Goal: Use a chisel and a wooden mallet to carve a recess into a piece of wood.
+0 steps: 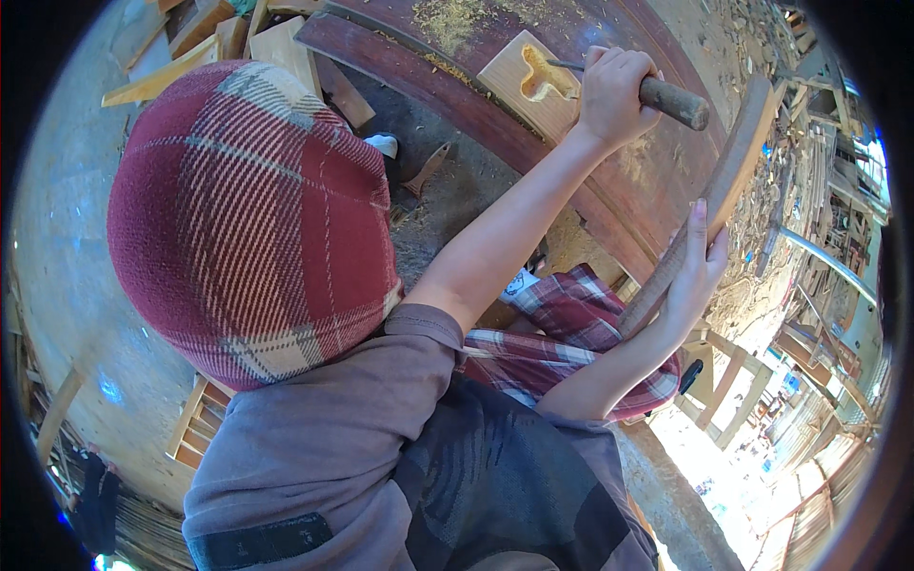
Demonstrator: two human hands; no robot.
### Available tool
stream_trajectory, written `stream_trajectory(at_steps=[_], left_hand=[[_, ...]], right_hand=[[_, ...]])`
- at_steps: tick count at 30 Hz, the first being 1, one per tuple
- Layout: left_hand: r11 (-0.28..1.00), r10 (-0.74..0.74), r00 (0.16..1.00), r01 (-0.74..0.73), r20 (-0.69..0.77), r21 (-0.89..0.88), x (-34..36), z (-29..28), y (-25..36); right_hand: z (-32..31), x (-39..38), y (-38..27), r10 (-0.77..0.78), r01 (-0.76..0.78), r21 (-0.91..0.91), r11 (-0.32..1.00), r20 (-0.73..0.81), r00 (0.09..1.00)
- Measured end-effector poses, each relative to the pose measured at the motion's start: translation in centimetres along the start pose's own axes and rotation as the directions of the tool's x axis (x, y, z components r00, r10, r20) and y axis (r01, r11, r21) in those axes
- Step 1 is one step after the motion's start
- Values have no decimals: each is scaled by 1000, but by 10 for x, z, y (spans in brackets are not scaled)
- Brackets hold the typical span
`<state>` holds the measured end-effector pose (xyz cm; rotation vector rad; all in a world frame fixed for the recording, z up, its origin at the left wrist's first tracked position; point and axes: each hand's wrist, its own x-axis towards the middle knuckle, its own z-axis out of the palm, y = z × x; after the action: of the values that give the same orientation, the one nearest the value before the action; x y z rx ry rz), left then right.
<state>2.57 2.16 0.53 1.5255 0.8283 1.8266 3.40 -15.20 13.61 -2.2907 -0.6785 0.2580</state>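
Observation:
In the head view my left hand point(619, 95) is closed around the round wooden handle point(676, 103) of a chisel-like tool. Its thin metal shaft reaches to a pale wood block point(514, 67) with a rounded, irregular carved hollow. My right hand point(695, 266), lower and to the right, grips a long, slightly curved wooden bar point(733, 152) that slants up to the right. The block rests among shavings on a reddish-brown wooden board point(657, 190). Red plaid cloth point(248, 219) covers a large rounded form at the left, close to me, and more lies under my right forearm.
Wood offcuts point(276, 48) are piled at the top left, near a loose brush-like object point(426, 167) on the ground. Scrap wood and a pale pipe point(828, 257) lie at the right. A wooden frame point(724, 390) stands at lower right. A person in dark clothing point(95, 495) is at the far lower left.

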Motion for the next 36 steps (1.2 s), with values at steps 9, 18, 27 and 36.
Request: stream_trajectory(at_steps=[9, 18, 27, 36], left_hand=[[1000, -20, 998, 21, -60, 19, -2, -1, -10], [999, -36, 990, 37, -136, 2, 0, -7, -8], [1000, 26, 990, -25, -137, 9, -2, -4, -5], [999, 47, 991, -46, -129, 9, -8, -7, -9]], right_hand=[[3, -1, 1, 7, -7, 0, 1000, 3, 1000], [-7, -3, -3, 107, -108, 41, 993, 38, 994], [-1, 0, 4, 58, -58, -26, 998, 7, 998], [-2, -1, 4, 50, -49, -28, 998, 31, 998]])
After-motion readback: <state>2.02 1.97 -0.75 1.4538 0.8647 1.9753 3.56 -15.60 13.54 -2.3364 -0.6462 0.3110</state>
